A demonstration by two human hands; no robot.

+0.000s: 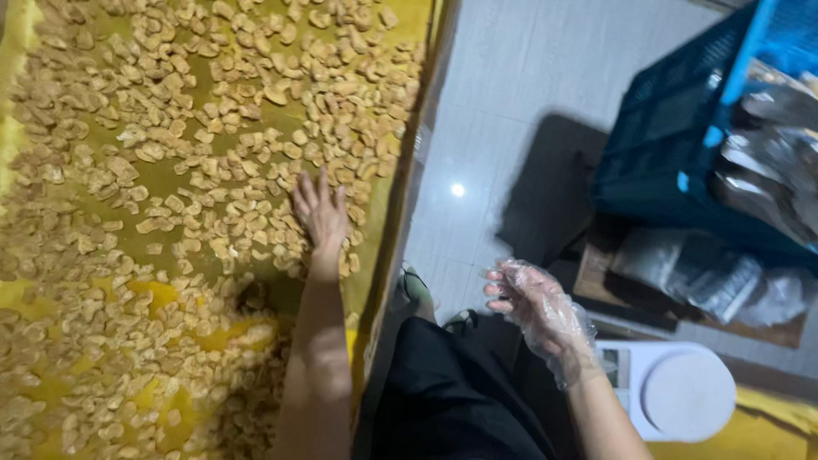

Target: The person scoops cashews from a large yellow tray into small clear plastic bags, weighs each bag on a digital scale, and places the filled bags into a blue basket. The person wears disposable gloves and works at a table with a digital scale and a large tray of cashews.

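My left hand (320, 213) is bare and lies flat, fingers spread, on the yellow table surface (162, 175) among many small pale tan pieces (170, 102) scattered all over it. My right hand (538, 305) wears a clear plastic glove and hovers off the table's edge above the floor, fingers apart, holding nothing. It is just left of a white kitchen scale (677, 392).
The table's dark edge (400, 221) runs down the middle. Grey tiled floor (503, 111) lies to the right. A dark blue plastic crate (682, 145) holds clear-wrapped packs (767, 162); more packs rest on a wooden board (707, 281). My dark clothing (443, 392) and sandalled feet (426, 298) show below.
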